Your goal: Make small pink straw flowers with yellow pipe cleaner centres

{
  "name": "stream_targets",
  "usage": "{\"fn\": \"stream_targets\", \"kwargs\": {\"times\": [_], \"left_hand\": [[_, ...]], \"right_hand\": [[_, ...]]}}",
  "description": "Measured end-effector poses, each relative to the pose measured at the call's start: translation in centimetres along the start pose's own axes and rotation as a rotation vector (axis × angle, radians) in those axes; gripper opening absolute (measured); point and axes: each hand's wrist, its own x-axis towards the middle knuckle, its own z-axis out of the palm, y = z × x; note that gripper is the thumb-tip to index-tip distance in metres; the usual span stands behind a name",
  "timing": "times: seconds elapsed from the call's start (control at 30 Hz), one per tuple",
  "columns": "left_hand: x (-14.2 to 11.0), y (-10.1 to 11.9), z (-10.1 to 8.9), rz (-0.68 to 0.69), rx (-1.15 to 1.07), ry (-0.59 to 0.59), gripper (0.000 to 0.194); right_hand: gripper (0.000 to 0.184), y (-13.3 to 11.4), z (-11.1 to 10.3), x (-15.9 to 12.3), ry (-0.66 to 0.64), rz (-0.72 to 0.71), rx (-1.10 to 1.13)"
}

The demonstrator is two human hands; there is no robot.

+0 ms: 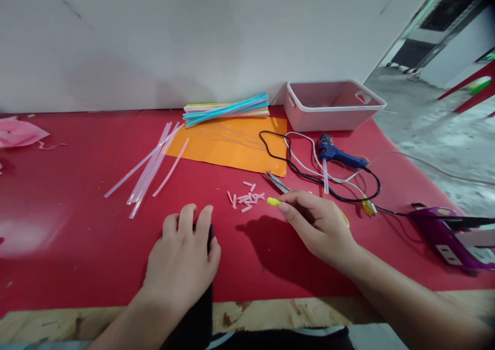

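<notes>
My left hand [180, 260] lies palm down over a flat black object [201, 309] that looks like a phone. Its fingers curl over the far end, with the thumb along the right edge. The object overlaps the table's front edge. My right hand [323, 226] pinches a small bright yellow piece [273, 201] between thumb and index finger. Just beyond those fingers are scissor blades [277, 182]; the hand hides the handles. A small pile of short pink cut pieces [247, 199] lies to the left of the yellow piece.
Clear glue sticks [150, 172] and a pink strip [172, 167] lie left. Coloured sticks [226, 109] rest by an orange sheet [232, 151]. Behind right stand a pink bin [328, 118], a blue glue gun [340, 155] and tangled cables [309, 175]. A purple device [444, 236] sits far right.
</notes>
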Motion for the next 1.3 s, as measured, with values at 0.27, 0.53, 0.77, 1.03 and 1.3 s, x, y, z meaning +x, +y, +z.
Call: {"fn": "stream_targets", "kwargs": {"times": [0.27, 0.53, 0.77, 1.03, 1.3], "left_hand": [[0.4, 0.7, 0.4, 0.025, 0.059, 0.037, 0.041], [0.4, 0.5, 0.1, 0.002, 0.004, 0.067, 0.039], [1.9, 0.6, -1.4, 0.000, -0.654, 0.054, 0.031], [4.3, 4.4, -1.0, -0.245, -2.006, -0.344, 0.032], [5.2, 4.7, -0.6, 0.010, -1.978, -0.249, 0.007]], "right_hand": [[0.023, -0.1, 0.3, -0.1, -0.042, 0.016, 0.054], [0.023, 0.2, 1.0, 0.3, -0.067, 0.109, 0.271], [0.019, 0.1, 1.3, 0.0, -0.089, 0.120, 0.297], [0.011, -0.4, 1.6, -0.7, 0.029, -0.360, 0.013], [0.022, -1.0, 1.5, -1.5, -0.033, -0.371, 0.016]]}}
